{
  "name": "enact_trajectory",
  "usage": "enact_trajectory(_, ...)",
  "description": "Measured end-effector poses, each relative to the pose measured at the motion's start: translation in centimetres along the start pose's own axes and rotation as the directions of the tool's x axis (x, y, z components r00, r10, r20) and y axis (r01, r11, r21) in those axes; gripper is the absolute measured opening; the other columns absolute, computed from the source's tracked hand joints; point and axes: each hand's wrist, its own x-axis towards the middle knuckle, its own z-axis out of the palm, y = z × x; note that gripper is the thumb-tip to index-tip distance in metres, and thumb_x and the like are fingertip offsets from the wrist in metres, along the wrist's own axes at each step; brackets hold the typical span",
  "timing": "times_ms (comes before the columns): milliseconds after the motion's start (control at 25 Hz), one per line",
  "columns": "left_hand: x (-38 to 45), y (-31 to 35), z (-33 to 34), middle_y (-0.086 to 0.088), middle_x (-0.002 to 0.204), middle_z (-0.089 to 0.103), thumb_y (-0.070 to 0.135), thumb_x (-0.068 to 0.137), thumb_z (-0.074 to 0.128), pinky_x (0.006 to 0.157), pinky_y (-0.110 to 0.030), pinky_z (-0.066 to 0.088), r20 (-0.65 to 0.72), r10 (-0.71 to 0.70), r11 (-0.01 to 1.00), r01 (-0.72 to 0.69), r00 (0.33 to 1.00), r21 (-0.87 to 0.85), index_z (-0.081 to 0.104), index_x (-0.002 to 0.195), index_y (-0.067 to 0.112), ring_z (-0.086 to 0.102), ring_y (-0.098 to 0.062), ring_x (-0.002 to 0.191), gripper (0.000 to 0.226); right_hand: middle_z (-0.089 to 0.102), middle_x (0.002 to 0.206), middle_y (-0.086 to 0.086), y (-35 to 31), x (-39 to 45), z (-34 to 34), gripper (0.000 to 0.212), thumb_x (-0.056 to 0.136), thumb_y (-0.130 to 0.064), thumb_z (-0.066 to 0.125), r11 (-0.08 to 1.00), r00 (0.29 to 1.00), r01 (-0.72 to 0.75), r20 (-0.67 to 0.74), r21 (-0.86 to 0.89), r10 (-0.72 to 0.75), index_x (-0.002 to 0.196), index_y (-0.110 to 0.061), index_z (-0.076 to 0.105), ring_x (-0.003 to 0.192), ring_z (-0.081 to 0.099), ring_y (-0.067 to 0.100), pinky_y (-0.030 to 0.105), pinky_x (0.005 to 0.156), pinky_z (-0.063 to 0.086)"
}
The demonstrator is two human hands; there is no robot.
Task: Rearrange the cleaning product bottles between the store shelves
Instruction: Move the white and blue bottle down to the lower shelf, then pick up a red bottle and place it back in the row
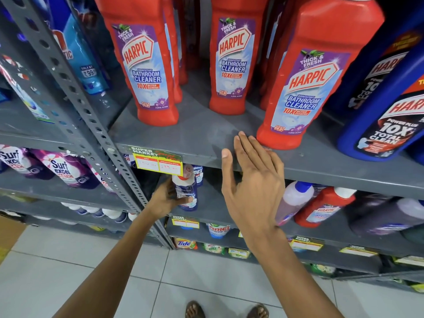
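Grey metal store shelving [202,143], perforated upright [75,92] on left, pale floor tiles [68,267] below.

Upper shelf: three red Harpic bottles at front. Left bottle [146,65], middle bottle [231,58] farther back, right bottle [307,83] nearest the shelf edge, leaning slightly. Blue Harpic bottle [380,125] at far right. Yellow price tag [158,162] hanging from shelf lip.

Right hand [250,180] open, fingers spread and straight, holding nothing; fingertips [242,135] at shelf edge just beside base of right red bottle, contact not clear.

Left hand [167,198] down on next shelf, closed around small blue-and-white bottle [187,191] with white shoulder and pale cap, upright, near left end of that shelf just below the price tag.

Same lower shelf, right: pale purple bottle [293,200] and small red bottle [323,207], both tilted.

Left bay: Surf Excel pouches [62,171]. Bottom shelves: Ariel [218,229] and Tide [184,243] packs.

Sandalled feet [227,311] on tiles at bottom edge.
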Motion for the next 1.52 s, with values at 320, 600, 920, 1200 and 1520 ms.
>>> enact_trajectory(320, -4.2, -8.7, 2.8, 0.010, 0.067, 0.069, 0.015, 0.067, 0.101, 0.076, -0.040, 0.061, -0.318, -0.088, 0.985, 0.130, 0.944, 0.114, 0.056, 0.089, 0.002, 0.066, -0.011, 0.060, 0.052, 0.072, 0.145, 0.008, 2.2, -1.3, -3.4, 0.036, 0.104, -0.015, 0.071, 0.930, 0.994, 0.077, 0.051, 0.359, -0.102, 0.138, -0.002, 0.071, 0.141, 0.064, 0.020, 0.038, 0.118, 0.047)
enact_trajectory(600, -13.7, -5.4, 23.0, -0.006, 0.086, 0.082, 0.000, 0.075, 0.094, 0.080, -0.028, 0.067, -0.011, -0.056, 0.998, 0.056, 0.998, 0.021, 0.071, 0.097, 0.006, 0.082, -0.029, 0.088, 0.032, 0.078, 0.128, -0.006, 17.3, -12.9, -11.0, 0.031, 0.100, -0.014, 0.071, 0.878, 0.947, -0.318, 0.157, 0.358, 0.280, 0.130, -0.017, 0.077, 0.121, 0.073, 0.014, 0.044, 0.099, 0.059)
enact_trajectory(920, -8.4, 5.1, 41.2, 0.002, 0.154, 0.054, 0.025, 0.090, 0.083, 0.120, -0.021, 0.040, -0.066, 0.239, 0.968, -0.232, 0.969, 0.100, 0.042, 0.156, 0.011, 0.051, -0.004, 0.142, 0.079, 0.046, 0.169, 0.002, 38.3, -17.8, -8.6, 0.063, 0.108, -0.047, 0.055, 0.849, 0.765, -0.528, 0.451, 0.030, 0.459, 0.165, -0.024, 0.040, 0.155, 0.047, 0.026, 0.050, 0.118, 0.052)
enact_trajectory(1200, -3.0, 5.0, 44.2, -0.008, 0.137, 0.057, 0.001, 0.090, 0.080, 0.101, 0.000, 0.044, -0.130, 0.234, 0.959, -0.206, 0.964, 0.197, 0.036, 0.152, 0.000, 0.056, 0.023, 0.109, 0.076, 0.039, 0.173, 0.011, 44.9, -20.2, -1.5, 0.065, 0.114, -0.047, 0.037, 0.975, 0.789, -0.186, 0.573, -0.120, 0.221, 0.165, -0.007, 0.037, 0.161, 0.036, 0.027, 0.037, 0.133, 0.027)
enact_trajectory(1520, -1.8, 3.1, 43.2, -0.012, 0.138, 0.064, 0.023, 0.097, 0.076, 0.107, -0.045, 0.059, -0.089, 0.198, 0.936, -0.162, 0.976, 0.311, 0.036, 0.154, 0.007, 0.066, -0.028, 0.127, 0.071, 0.040, 0.173, 0.010, 44.9, -20.5, -1.2, 0.062, 0.113, -0.042, 0.036, 0.970, 0.783, -0.112, 0.583, -0.214, 0.219, 0.164, -0.007, 0.042, 0.161, 0.037, 0.025, 0.039, 0.134, 0.023)
